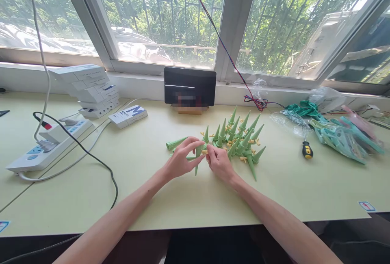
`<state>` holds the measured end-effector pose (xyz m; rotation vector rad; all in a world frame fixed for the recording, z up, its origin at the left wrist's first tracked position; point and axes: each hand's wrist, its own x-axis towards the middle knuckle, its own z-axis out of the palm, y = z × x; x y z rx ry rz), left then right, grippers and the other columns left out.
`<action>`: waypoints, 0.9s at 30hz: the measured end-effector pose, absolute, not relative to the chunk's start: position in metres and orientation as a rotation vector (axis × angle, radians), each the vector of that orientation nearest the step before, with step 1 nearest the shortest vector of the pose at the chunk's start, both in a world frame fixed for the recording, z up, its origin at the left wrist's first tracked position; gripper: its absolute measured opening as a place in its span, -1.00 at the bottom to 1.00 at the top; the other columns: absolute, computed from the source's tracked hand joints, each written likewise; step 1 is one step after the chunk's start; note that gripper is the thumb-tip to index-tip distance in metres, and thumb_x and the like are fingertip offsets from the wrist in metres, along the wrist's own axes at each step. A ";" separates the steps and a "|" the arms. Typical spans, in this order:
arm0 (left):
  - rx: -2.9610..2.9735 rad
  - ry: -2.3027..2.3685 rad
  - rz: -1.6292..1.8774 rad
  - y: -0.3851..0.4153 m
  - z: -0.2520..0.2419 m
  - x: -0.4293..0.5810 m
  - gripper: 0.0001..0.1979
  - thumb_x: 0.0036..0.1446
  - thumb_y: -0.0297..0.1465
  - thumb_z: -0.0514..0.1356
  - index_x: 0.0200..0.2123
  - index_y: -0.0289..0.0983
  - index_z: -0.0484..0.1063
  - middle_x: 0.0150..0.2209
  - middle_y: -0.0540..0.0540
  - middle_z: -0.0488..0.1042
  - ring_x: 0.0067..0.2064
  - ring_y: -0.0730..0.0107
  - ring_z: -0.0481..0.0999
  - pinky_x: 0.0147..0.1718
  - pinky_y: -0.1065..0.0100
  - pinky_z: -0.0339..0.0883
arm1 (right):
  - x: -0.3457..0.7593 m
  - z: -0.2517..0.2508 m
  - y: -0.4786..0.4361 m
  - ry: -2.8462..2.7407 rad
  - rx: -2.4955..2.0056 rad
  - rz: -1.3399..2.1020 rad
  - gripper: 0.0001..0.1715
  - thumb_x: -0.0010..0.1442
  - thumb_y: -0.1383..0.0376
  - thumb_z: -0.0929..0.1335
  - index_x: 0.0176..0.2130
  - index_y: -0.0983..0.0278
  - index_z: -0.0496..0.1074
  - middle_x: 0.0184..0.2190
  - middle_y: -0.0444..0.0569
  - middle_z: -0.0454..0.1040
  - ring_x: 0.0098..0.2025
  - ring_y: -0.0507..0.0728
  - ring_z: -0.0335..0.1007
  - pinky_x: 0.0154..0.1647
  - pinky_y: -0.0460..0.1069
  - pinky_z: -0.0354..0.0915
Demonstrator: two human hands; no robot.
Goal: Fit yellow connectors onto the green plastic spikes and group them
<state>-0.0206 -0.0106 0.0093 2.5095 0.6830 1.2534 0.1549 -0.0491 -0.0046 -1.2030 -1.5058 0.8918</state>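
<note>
My left hand (180,158) and my right hand (219,163) meet over the pale green table (146,191), both pinched round one green cone-shaped spike (198,155) with a small yellow part at its side. Its tip points down toward me. Just behind my right hand lies a heap of several similar green spikes (240,138) with yellow fittings. One more green spike (175,143) lies on its side behind my left hand.
A dark tablet (189,87) stands on a wooden stand by the window. A stack of white boxes (91,89), a white box (128,116), a power strip (48,146) with cables lie left. A screwdriver (307,149) and bags of green parts (341,134) lie right.
</note>
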 end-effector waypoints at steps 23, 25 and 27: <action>2.381 0.798 1.199 -0.009 0.006 -0.020 -0.65 0.23 -0.44 0.21 0.09 -0.18 0.39 -0.01 -0.14 0.41 -0.38 0.58 0.47 -0.34 0.38 0.53 | 0.155 0.001 -0.053 -1.500 -1.143 0.930 -0.58 0.36 -0.04 0.23 -0.31 0.23 0.31 -0.51 -0.17 0.33 -0.65 -0.01 0.21 -0.61 -0.08 0.17; 2.386 0.793 1.210 -0.009 0.006 -0.020 -0.64 0.22 -0.45 0.21 0.09 -0.18 0.39 -0.02 -0.13 0.41 -0.40 0.59 0.46 -0.37 0.39 0.52 | 0.155 0.001 -0.053 -1.498 -1.123 0.939 -0.61 0.35 -0.02 0.24 -0.29 0.24 0.32 -0.48 -0.16 0.34 -0.64 -0.02 0.22 -0.62 -0.08 0.17; 2.392 0.780 1.212 -0.009 0.006 -0.020 -0.64 0.22 -0.45 0.22 0.09 -0.18 0.39 -0.03 -0.13 0.41 -0.41 0.60 0.45 -0.39 0.40 0.51 | 0.155 0.001 -0.053 -1.503 -1.121 0.930 -0.62 0.35 0.00 0.25 -0.32 0.24 0.30 -0.49 -0.17 0.32 -0.62 -0.01 0.23 -0.60 -0.08 0.17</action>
